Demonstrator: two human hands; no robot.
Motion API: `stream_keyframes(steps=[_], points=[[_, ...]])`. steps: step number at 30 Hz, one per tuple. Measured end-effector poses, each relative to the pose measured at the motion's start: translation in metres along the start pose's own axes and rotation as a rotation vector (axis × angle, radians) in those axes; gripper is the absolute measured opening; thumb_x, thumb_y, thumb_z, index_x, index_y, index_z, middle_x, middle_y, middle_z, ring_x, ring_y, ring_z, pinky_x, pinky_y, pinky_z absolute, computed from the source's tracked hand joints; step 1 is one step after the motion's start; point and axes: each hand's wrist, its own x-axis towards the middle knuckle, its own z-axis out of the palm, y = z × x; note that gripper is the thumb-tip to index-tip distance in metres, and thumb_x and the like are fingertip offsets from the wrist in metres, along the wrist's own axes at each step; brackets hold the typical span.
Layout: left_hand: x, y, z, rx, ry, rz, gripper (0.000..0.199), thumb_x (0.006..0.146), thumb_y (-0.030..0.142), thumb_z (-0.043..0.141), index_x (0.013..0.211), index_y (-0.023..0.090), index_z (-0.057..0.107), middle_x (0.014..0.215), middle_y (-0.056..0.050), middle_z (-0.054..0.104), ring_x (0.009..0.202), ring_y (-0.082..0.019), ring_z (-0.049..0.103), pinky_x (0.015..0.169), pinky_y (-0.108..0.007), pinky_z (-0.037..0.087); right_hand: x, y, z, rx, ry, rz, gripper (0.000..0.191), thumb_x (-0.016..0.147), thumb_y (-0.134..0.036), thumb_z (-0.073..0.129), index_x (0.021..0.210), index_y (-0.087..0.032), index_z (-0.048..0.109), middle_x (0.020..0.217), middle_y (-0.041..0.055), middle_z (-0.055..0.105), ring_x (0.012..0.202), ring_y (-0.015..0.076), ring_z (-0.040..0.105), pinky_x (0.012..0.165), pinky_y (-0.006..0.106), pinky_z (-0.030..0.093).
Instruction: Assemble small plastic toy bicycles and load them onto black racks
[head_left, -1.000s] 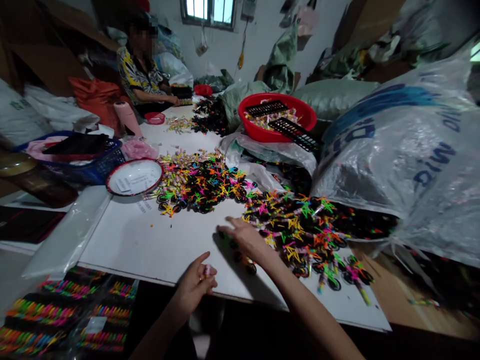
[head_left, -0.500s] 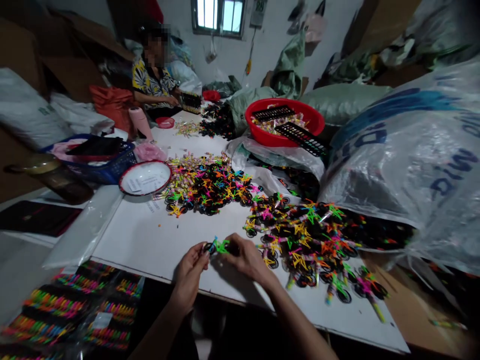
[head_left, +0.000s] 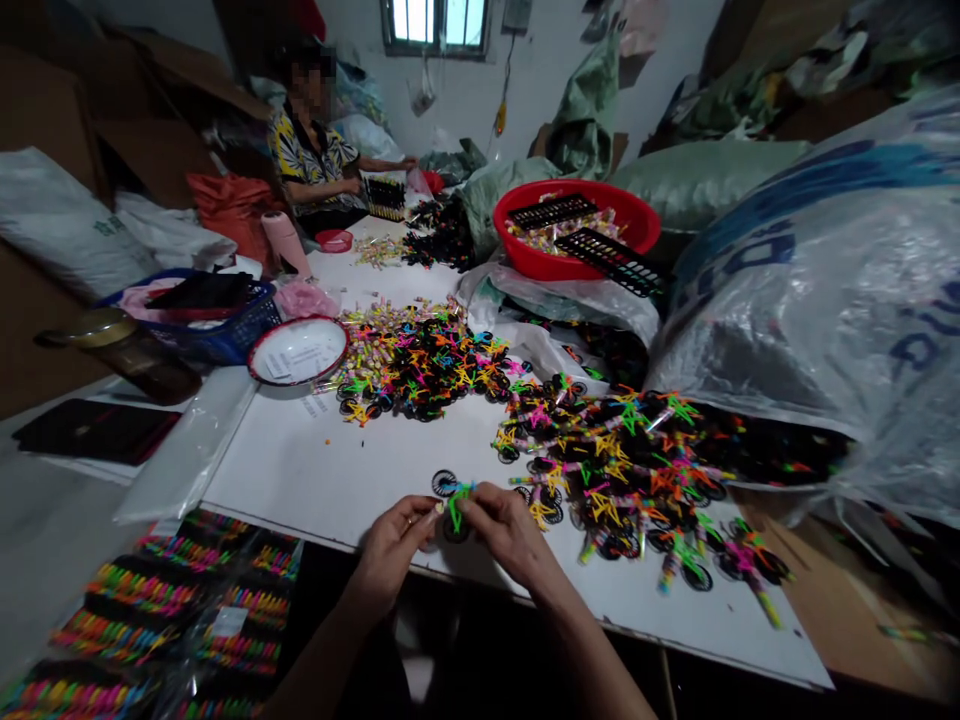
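both forearms reach in over the near edge of the white table (head_left: 300, 470), elbows out of sight. the left hand (head_left: 390, 548) and right hand (head_left: 510, 532) sit close together, curled and gripping a small plastic toy bike (head_left: 454, 506) between their fingertips, its green frame upright and a black wheel showing on either side. just right of them, a heaped pile of toy bikes (head_left: 622, 470) spills from a clear plastic sack (head_left: 795, 330). a second pile (head_left: 420, 365) lies farther along the table, toward a seated co-worker (head_left: 307, 150).
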Motion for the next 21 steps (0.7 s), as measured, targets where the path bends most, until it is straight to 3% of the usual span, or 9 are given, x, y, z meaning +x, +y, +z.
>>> stream_keyframes(steps=[3, 6, 11, 14, 18, 21], points=[[0.0, 0.003, -0.001, -0.085, -0.068, -0.067, 0.036, 0.068, 0.046, 0.073, 0.086, 0.016, 0.065, 0.07, -0.003, 0.064, 0.058, -0.01, 0.051, 0.053, -0.021, 0.035, -0.001, 0.005, 0.004, 0.166, -0.074, 0.094, 0.033, 0.08, -0.046, 0.057, 0.069, -0.015, 0.058, 0.055, -0.0034, 0.048, 0.05, 0.0086, 0.04, 0.048, 0.02, 0.032], [-0.002, 0.011, -0.001, -0.137, -0.132, -0.127, 0.038, 0.066, 0.045, 0.075, 0.084, 0.015, 0.062, 0.067, -0.002, 0.064, 0.05, -0.007, 0.047, 0.046, -0.019, 0.028, -0.002, 0.009, 0.003, 0.249, -0.102, 0.1, 0.033, 0.074, -0.048, 0.064, 0.069, -0.015, 0.06, 0.057, -0.0035, 0.052, 0.049, 0.0074, 0.041, 0.048, 0.019, 0.033], [-0.007, 0.012, -0.002, -0.049, -0.243, -0.14, 0.033, 0.067, 0.043, 0.073, 0.075, 0.014, 0.059, 0.06, -0.001, 0.063, 0.045, -0.006, 0.045, 0.044, -0.019, 0.026, -0.006, 0.012, 0.002, 0.373, -0.241, 0.198, 0.033, 0.069, -0.048, 0.066, 0.065, -0.016, 0.058, 0.056, -0.0039, 0.054, 0.046, 0.0075, 0.043, 0.047, 0.021, 0.035], [-0.009, 0.001, -0.002, 0.083, -0.193, -0.08, 0.029, 0.072, 0.042, 0.069, 0.073, 0.014, 0.06, 0.061, -0.001, 0.062, 0.05, -0.008, 0.048, 0.049, -0.02, 0.032, -0.008, 0.017, 0.009, 0.285, -0.142, 0.187, 0.032, 0.07, -0.046, 0.063, 0.061, -0.016, 0.055, 0.052, -0.0053, 0.048, 0.046, 0.0075, 0.038, 0.046, 0.02, 0.03], [-0.01, -0.016, 0.005, 0.169, 0.014, 0.014, 0.028, 0.075, 0.042, 0.064, 0.071, 0.015, 0.059, 0.06, 0.001, 0.06, 0.053, -0.01, 0.048, 0.051, -0.022, 0.034, -0.007, 0.031, 0.031, -0.072, 0.124, 0.079, 0.03, 0.074, -0.041, 0.059, 0.057, -0.017, 0.052, 0.052, -0.0038, 0.045, 0.051, 0.0102, 0.04, 0.049, 0.021, 0.027], [-0.011, -0.018, 0.014, 0.164, 0.085, 0.035, 0.028, 0.076, 0.043, 0.062, 0.07, 0.016, 0.058, 0.059, 0.001, 0.058, 0.053, -0.011, 0.048, 0.052, -0.022, 0.034, -0.002, 0.036, 0.04, -0.165, 0.152, 0.026, 0.033, 0.078, -0.045, 0.054, 0.06, -0.017, 0.054, 0.054, -0.0013, 0.05, 0.053, 0.0125, 0.044, 0.049, 0.022, 0.031]])
